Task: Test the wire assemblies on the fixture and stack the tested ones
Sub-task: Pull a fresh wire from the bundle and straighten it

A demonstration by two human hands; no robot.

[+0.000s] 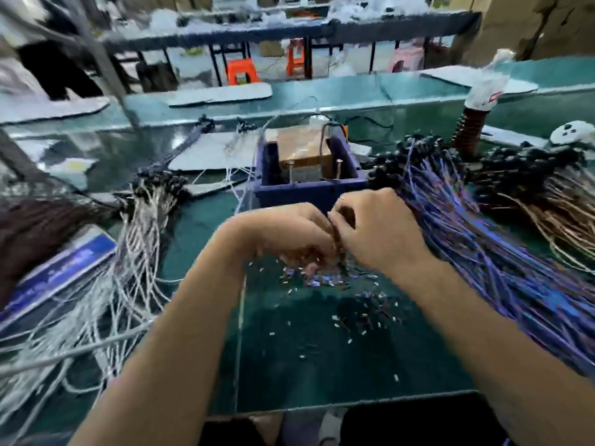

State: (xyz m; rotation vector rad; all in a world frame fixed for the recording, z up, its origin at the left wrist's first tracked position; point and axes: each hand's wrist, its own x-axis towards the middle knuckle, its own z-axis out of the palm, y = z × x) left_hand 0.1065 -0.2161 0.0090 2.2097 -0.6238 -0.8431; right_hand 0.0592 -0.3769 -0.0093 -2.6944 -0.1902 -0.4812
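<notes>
- Head view, blurred by motion: left hand [289, 233] and right hand [376, 226] meet knuckle to knuckle just in front of the blue test fixture [309, 170].
- Left hand: fingers curled down around a small bunch of brown wire assemblies [336, 239]. Right hand: fingers curled, seemingly pinching one wire end out of that bunch; exact contact too smeared to confirm.
- Fixture holds two upright metal pins [338, 169] before a brown block; nothing touches them yet.
- Purple wire pile [483, 252] lies to the right, white wire pile [128, 268] to the left; which is the tested stack I cannot tell.
- Judgement, step in hand: separating one assembly for test. Do it well by freeing a single wire cleanly, keeping the rest clamped in the left hand, then presenting its bare ends squarely to the pins.
- Risk: loose metal bits [363, 317] on the green mat [306, 375] may snag strands.
</notes>
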